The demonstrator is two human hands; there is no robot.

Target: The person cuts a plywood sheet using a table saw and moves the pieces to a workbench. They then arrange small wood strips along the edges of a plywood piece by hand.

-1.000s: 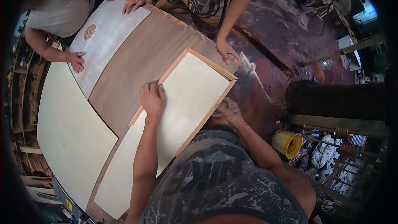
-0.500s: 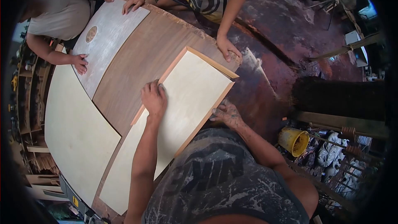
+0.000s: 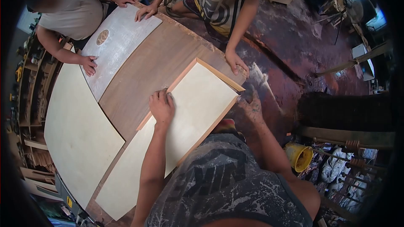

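Note:
A pale plywood panel lies on a brown wooden board, with thin wood strips along its edges. My left hand is on the panel's far long side, its fingers bent over the orange-brown wood strip there. My right hand is by the panel's near right corner, fingers apart and their tips close to the end of the near edge strip. Whether those tips touch the corner is hard to make out. Another strip runs along the short right end, slightly angled away from the panel.
A second pale panel lies to the left on the brown board. Two co-workers stand across, their hands on a whitish sheet with a round mark and on the board's edge. A yellow bucket sits at the right.
My right hand has moved from the panel's near edge outward to its right corner. My left hand stays on the far strip. The whole view has shifted slightly.

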